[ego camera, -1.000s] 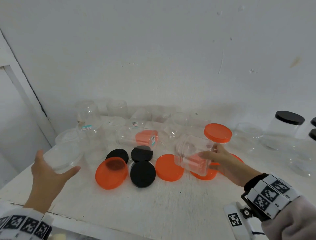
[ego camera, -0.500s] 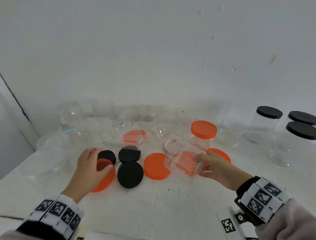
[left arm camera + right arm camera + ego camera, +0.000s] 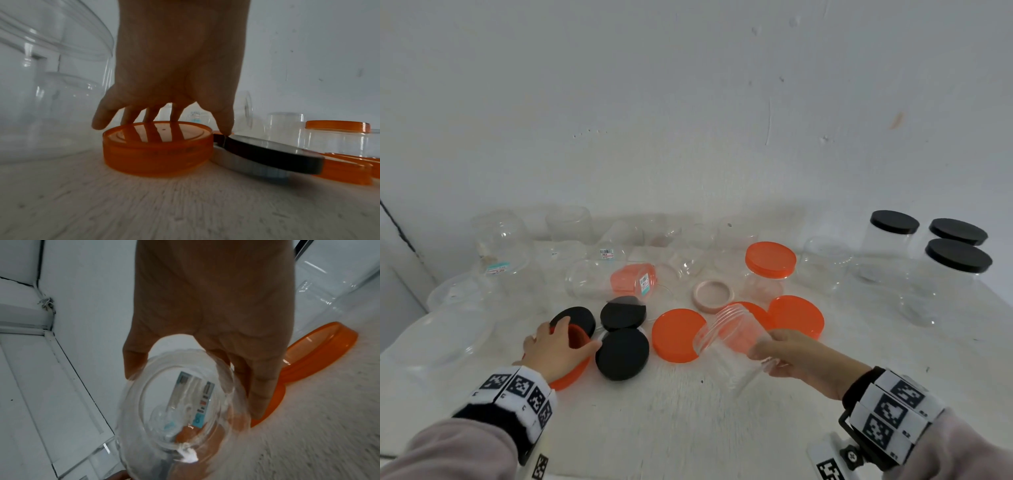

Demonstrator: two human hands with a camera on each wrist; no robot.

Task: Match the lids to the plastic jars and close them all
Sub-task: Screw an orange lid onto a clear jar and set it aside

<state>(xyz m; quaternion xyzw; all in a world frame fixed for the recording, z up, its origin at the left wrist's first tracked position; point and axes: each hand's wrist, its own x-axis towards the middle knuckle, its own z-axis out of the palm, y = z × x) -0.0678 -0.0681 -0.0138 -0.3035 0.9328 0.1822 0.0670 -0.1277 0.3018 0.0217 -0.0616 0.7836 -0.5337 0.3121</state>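
On the white table [image 3: 688, 418] lies an orange lid [image 3: 571, 375], top up. My left hand [image 3: 566, 337] is spread over it, fingers curled down at its far rim and thumb at its right edge. The left wrist view shows the fingertips [image 3: 148, 120] on the orange lid [image 3: 158, 149] and the left hand [image 3: 162, 123] beside a tilted black lid [image 3: 267, 151]. My right hand [image 3: 770, 347] grips a clear open jar [image 3: 726, 337] off the table, tilted, mouth pointing left and away. In the right wrist view the right hand [image 3: 197, 382] wraps the jar's [image 3: 180, 410] base.
Three black lids [image 3: 622, 353] and loose orange lids [image 3: 678, 334] lie mid-table, with a pink ring [image 3: 713, 295] behind. A jar with an orange lid [image 3: 768, 274] stands behind. Black-lidded jars [image 3: 955, 274] stand far right. Several open clear jars [image 3: 500, 243] line the wall.
My left hand left the big clear container at the far left and came down on the orange lid. My right hand drew the clear jar nearer and tilted it.
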